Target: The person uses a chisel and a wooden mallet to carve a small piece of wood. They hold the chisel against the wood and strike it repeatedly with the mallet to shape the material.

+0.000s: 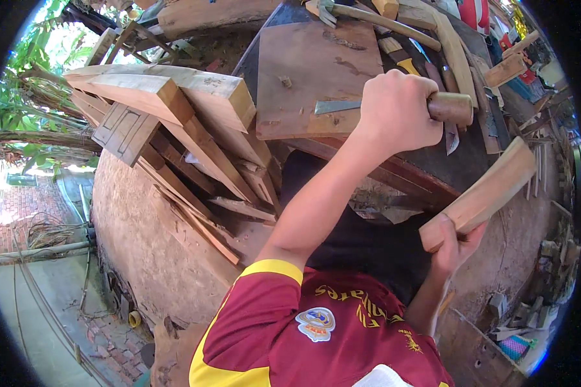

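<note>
My left hand (399, 115) is closed in a fist around a chisel (452, 108) with a round wooden handle. Its flat metal blade points left, over a brown wooden board (310, 55) on the workbench. Lower down on the right, my right hand (455, 244) grips the near end of a pale wood block (487, 190), thumb on top. The block is tilted up and away to the right, apart from the chisel. Beyond my left fist lie a brush (403, 58) with a yellow handle and a hammer (381, 24) with a wooden handle.
Long shaped timbers (193, 97) lean together left of the bench, their cut ends close to my left arm. A knife blade (452, 138) lies near the bench's right side. Wood scraps (539, 309) are piled at the lower right.
</note>
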The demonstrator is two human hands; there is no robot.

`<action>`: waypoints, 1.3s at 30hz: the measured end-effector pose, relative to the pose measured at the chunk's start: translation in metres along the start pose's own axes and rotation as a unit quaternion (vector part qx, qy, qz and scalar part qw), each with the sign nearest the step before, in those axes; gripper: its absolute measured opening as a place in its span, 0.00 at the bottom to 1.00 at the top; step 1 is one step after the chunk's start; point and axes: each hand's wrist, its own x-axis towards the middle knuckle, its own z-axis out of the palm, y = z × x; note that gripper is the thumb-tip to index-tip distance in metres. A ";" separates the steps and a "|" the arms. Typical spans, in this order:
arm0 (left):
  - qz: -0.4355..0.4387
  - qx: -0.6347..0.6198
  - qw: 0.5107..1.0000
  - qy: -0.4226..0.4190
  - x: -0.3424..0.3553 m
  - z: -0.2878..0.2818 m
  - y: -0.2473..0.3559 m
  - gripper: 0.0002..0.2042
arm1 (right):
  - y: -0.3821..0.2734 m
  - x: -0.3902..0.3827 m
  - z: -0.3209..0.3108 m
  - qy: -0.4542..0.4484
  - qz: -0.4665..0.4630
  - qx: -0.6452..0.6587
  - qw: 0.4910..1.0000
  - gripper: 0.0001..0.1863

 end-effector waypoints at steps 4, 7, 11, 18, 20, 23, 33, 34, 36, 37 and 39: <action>-0.025 -0.024 0.999 0.018 0.006 -0.008 -0.001 0.08 | -0.007 0.034 -0.006 0.094 -0.020 0.007 0.995 0.40; -0.025 -0.034 0.999 0.009 0.005 -0.010 -0.001 0.09 | -0.040 0.068 0.007 0.197 -0.009 0.049 0.979 0.41; 0.010 -0.003 1.000 0.014 0.004 -0.003 0.000 0.10 | -0.061 0.075 0.029 0.150 -0.059 -0.062 0.985 0.37; -0.016 -0.038 0.999 0.022 0.003 -0.015 -0.007 0.10 | -0.045 0.081 0.000 -0.052 -0.157 -0.308 0.937 0.42; -0.011 -0.026 1.000 0.014 0.003 -0.007 -0.002 0.09 | -0.048 0.085 -0.010 0.041 -0.120 -0.195 0.973 0.46; -0.028 0.013 0.999 0.009 0.002 -0.001 -0.003 0.09 | -0.041 0.079 0.017 0.079 -0.060 -0.078 0.992 0.47; -0.029 0.061 0.998 -0.011 0.004 0.010 -0.003 0.10 | -0.032 0.074 0.025 0.154 -0.056 -0.056 0.985 0.40; -0.026 0.058 0.998 -0.011 0.003 0.010 -0.004 0.10 | -0.032 0.071 0.031 0.216 -0.017 0.036 0.976 0.40; -0.019 0.057 0.998 -0.005 0.004 0.010 -0.005 0.11 | -0.022 0.066 0.019 0.010 -0.164 -0.231 0.959 0.42; -0.019 0.063 0.998 -0.010 0.005 0.009 -0.005 0.11 | -0.025 0.067 0.011 -0.095 -0.158 -0.251 0.950 0.42; -0.023 0.072 0.997 -0.021 0.006 0.007 -0.007 0.11 | -0.029 0.076 0.001 -0.168 -0.132 -0.300 0.930 0.40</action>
